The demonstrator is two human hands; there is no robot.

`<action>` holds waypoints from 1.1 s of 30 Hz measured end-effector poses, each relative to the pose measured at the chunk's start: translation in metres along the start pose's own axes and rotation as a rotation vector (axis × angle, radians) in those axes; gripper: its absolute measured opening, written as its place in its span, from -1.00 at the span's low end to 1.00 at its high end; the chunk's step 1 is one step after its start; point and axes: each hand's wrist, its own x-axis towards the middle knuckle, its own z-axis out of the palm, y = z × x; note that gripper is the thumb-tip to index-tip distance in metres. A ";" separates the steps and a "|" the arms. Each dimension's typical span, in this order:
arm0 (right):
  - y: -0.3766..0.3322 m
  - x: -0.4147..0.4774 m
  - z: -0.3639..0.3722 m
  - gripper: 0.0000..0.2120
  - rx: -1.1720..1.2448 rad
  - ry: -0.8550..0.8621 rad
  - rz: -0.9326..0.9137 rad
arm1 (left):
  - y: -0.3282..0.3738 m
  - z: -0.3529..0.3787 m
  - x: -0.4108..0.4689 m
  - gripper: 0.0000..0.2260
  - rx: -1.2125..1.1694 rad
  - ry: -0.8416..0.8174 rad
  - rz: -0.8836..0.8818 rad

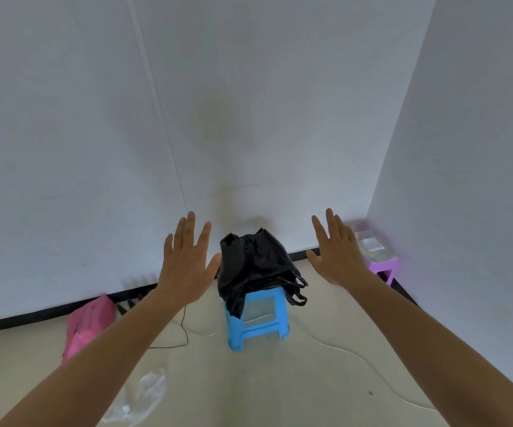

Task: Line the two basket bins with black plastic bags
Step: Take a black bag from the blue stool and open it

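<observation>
A heap of black plastic bags [256, 268] lies on a small blue plastic stool [259, 318] in the middle of the view, with handle loops hanging off its right side. My left hand [187, 260] is stretched out flat just left of the heap, fingers spread, holding nothing. On the other side of the bags, my right hand [336, 254] is held out the same way, also holding nothing. Neither hand touches the bags. No basket bin is in view.
A purple stool [383, 266] with clear items on top stands at the right by the wall. A pink object [87, 325] lies at the left near the black baseboard. A clear plastic bag [144, 399] and thin cables [347, 352] lie on the beige floor.
</observation>
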 end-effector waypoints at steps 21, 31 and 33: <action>0.037 0.320 0.356 -0.14 0.037 -0.624 -0.041 | -0.048 0.392 0.271 -0.56 -0.085 -0.704 -0.072; 0.042 0.306 0.563 -0.22 0.119 -0.720 0.164 | -0.042 0.586 0.211 -0.41 -0.124 -0.769 -0.357; 0.045 0.297 0.591 -0.28 0.098 -0.639 0.182 | -0.047 0.610 0.197 -0.56 -0.111 -0.685 -0.354</action>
